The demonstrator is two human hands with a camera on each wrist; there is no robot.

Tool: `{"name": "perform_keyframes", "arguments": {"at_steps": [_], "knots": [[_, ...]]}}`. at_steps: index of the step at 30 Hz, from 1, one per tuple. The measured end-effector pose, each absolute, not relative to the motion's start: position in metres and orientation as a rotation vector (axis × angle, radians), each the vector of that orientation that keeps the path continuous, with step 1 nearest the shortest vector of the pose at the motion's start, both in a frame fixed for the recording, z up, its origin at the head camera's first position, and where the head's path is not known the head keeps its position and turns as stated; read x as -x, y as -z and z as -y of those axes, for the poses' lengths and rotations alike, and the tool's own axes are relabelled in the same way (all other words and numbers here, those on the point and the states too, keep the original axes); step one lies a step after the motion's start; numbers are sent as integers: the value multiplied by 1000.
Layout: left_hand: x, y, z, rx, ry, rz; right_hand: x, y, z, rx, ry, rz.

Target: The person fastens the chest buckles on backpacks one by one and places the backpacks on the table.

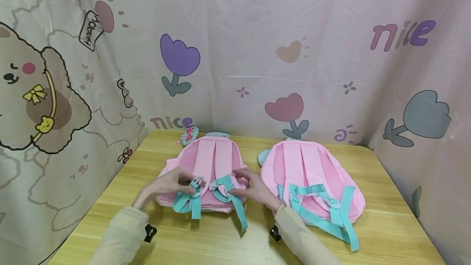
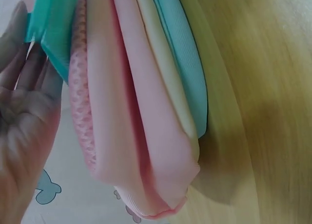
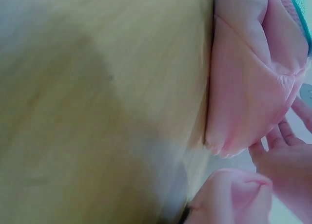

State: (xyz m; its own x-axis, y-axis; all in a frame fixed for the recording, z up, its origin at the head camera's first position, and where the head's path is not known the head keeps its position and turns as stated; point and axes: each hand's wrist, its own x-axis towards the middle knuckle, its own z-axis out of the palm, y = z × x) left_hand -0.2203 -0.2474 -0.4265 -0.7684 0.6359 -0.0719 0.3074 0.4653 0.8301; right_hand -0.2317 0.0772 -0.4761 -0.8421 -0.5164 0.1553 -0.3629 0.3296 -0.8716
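A pink backpack point(image 1: 184, 154) lies back side up on the table, its shoulder straps facing up. My left hand point(image 1: 171, 184) pinches a teal webbing strap with a pale buckle point(image 1: 196, 183) at the lower left of that backpack. In the left wrist view, the teal strap point(image 2: 56, 24) passes between thumb and fingers beside the bag's pink side. My right hand point(image 1: 252, 186) holds the other teal strap point(image 1: 223, 182) at the bag's lower right, thumb below and fingers above. The right wrist view shows the right hand point(image 3: 287, 160) beside the pink fabric, its fingertips partly hidden.
A second pink backpack point(image 1: 309, 158) with teal straps point(image 1: 331, 230) lies to the right, close to my right forearm. A small teal patterned pouch point(image 1: 189, 135) sits behind the first bag. Under both is a wooden table point(image 1: 220, 244), with a printed curtain point(image 1: 235, 52) behind.
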Motion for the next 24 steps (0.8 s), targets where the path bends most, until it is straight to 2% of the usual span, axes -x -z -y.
{"name": "perform_keyframes", "arguments": {"at_steps": [10,24], "knots": [[222,428,243,-746,-1312,-2429,234,465,-58,1116,1558,-2581],[224,437,244,-763,-1194,-2584,241,462,-25,1120,1160,-2645]]}}
